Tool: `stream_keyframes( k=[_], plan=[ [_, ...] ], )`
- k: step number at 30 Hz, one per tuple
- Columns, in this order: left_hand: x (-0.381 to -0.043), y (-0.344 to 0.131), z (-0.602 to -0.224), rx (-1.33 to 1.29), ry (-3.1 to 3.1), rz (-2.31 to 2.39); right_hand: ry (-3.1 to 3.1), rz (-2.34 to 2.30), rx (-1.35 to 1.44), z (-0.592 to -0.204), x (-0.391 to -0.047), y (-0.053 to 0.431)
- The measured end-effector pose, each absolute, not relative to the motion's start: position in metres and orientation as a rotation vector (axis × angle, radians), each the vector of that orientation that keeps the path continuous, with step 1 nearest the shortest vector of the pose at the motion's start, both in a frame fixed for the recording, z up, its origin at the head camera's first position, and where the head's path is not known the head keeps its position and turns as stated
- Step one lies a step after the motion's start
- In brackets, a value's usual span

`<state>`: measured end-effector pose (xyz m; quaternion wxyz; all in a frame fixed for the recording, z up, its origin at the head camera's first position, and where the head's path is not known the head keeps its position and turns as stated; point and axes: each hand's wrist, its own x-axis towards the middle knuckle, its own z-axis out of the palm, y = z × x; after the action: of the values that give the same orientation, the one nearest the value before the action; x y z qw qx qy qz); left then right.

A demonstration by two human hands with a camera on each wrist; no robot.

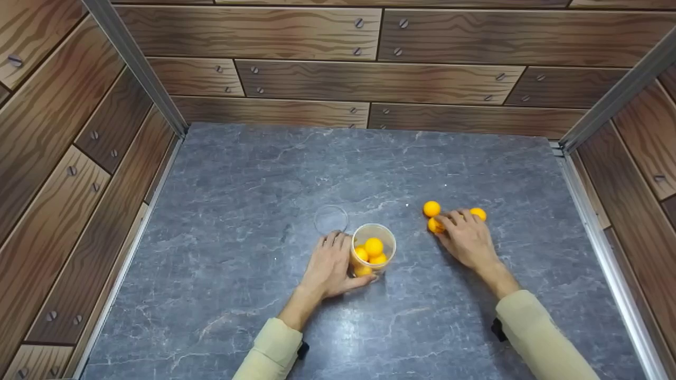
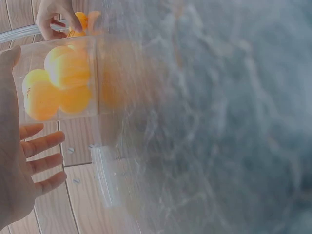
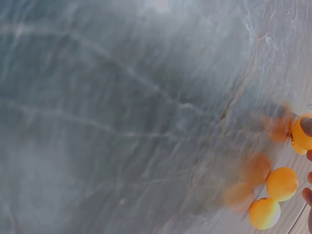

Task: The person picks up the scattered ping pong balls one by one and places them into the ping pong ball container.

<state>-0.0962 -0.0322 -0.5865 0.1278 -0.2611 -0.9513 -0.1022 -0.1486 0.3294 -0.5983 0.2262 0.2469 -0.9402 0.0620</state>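
Note:
A clear plastic cup holds several orange ping-pong balls and stands on the table. My left hand is around its left side, thumb along the front; in the left wrist view, the fingers stretch out straight and spread beside the cup. To the right, my right hand pinches an orange ping-pong ball low at the tabletop. Another ball lies just behind it, and one more shows past the knuckles. The right wrist view shows two loose balls side by side.
A clear round lid lies flat behind my left hand. The grey marbled tabletop is bounded by wood-patterned walls at the back and both sides, with metal rails along the edges.

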Motion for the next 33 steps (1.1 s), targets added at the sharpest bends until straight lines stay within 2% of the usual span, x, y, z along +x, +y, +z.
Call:
stream_keyframes(
  k=[14,33],
  plan=[
    [-0.096,-0.032,-0.587,-0.77,-2.779,-0.295,-2.538,0.22,0.69,-0.589,-0.136,0.325],
    [-0.096,-0.032,-0.588,-0.761,-2.767,-0.298,-2.453,0.245,0.773,-0.558,-0.121,0.303]
  ],
)
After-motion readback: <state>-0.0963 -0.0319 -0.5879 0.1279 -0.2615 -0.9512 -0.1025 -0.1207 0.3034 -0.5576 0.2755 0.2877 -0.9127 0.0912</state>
